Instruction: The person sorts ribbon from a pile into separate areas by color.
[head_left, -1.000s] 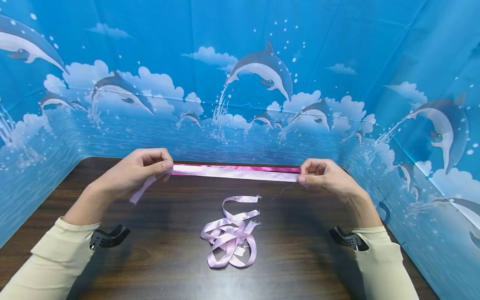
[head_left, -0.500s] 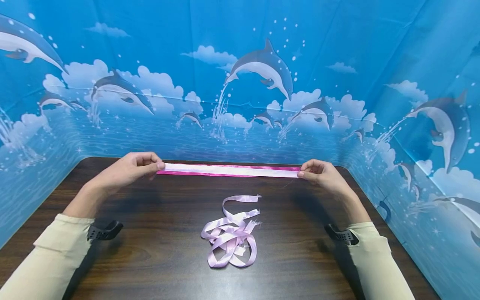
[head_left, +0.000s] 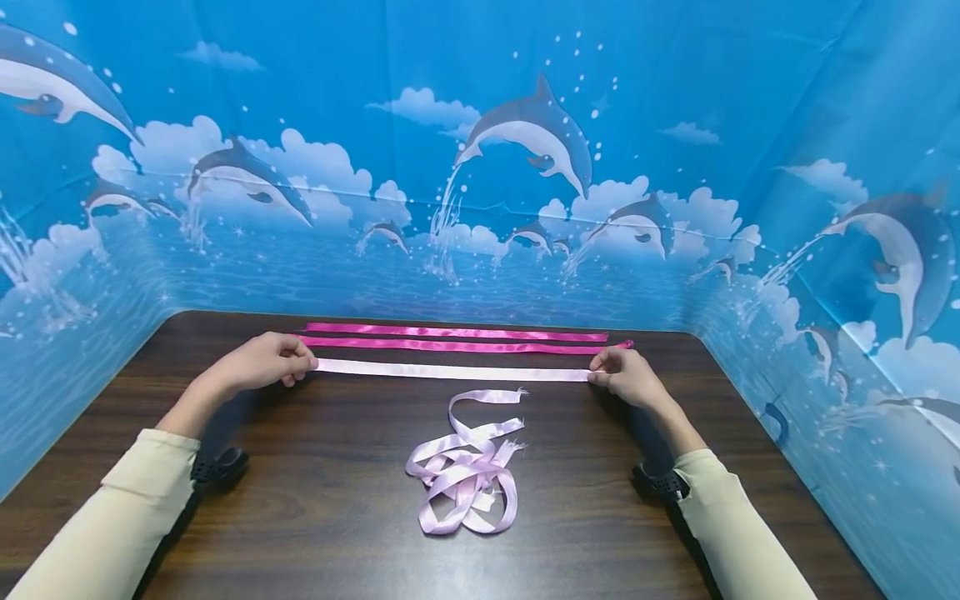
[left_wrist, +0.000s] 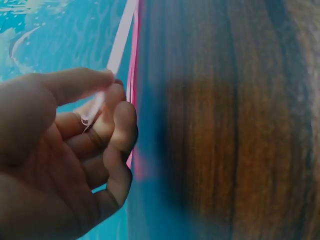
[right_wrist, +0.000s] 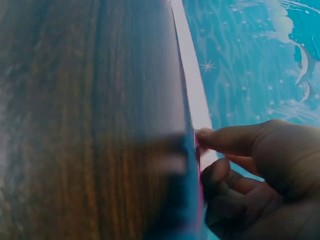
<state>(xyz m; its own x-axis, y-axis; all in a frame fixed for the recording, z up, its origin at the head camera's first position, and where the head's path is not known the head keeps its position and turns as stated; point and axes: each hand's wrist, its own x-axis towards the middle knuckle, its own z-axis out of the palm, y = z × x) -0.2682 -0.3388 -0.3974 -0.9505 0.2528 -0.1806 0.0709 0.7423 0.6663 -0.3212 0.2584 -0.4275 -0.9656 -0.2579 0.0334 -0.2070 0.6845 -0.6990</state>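
A pale pink ribbon [head_left: 450, 369] is stretched straight between both hands in the head view. Its left end is pinched between thumb and fingers of my left hand [head_left: 266, 361]; a short frayed tail shows past the fingertips in the left wrist view. My right hand [head_left: 628, 377] pinches the other end between thumb and index finger. Just behind lie two hot pink ribbons, the farther one [head_left: 450, 332] and the nearer one [head_left: 450, 344], nearly parallel to the pale one. A loose heap of pale pink ribbon [head_left: 461, 477] with frayed ends lies in front of the hands.
The dark wood-grain table [head_left: 322, 500] ends at the back against a blue dolphin-print curtain [head_left: 337, 275], which also runs along both sides. Each wrist wears a black camera band.
Both hands have drawn the pale ribbon toward the person and lower, uncovering the two hot pink ribbons behind it. The left hand also slid out to the ribbon's end. The heap stayed put.
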